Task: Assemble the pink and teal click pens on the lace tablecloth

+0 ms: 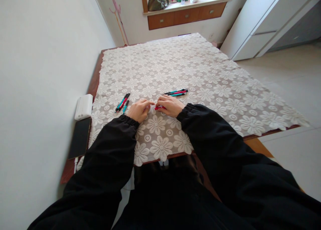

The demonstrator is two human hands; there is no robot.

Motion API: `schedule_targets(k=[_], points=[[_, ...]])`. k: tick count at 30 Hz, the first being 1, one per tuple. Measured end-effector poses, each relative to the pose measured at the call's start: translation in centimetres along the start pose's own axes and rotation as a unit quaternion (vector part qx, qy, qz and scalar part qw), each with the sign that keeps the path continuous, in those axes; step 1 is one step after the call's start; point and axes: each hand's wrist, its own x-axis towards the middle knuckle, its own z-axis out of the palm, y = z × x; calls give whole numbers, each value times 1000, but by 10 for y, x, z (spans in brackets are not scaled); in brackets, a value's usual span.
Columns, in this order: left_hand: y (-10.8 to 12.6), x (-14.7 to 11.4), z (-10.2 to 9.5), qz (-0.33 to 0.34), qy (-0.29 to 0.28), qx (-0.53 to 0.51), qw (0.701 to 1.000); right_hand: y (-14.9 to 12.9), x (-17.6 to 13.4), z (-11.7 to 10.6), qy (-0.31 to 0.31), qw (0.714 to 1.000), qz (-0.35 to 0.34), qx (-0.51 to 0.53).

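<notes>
Cloth (170,61) on desk (96,74). L pens (122,103) on cloth, just L of L hand (139,111); R pens (178,92) just beyond R hand (172,105). Pwr bank (84,106) & phone (79,138) along desk's L edge, phone nearer. Windowsill (188,6) past far end.

ok so quick count, going by the one tablecloth (156,124): two hands over its near half, a left hand (139,110) and a right hand (170,105). Three pens (178,92) toward its middle, looks like two teal and one red, plus three more pens (121,102) nearer its left edge, same split afaict. One red piece (159,107) between the two bunches. Off its left edge, one white box (83,107) and one phone (79,138). Three drawers (186,15) past its far end.
</notes>
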Motion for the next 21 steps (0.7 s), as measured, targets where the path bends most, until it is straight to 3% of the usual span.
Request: schedule_targets(k=[21], points=[[-1,0,2,-4,3,-18,1000,-1,1,-1,1,1000,30,5]])
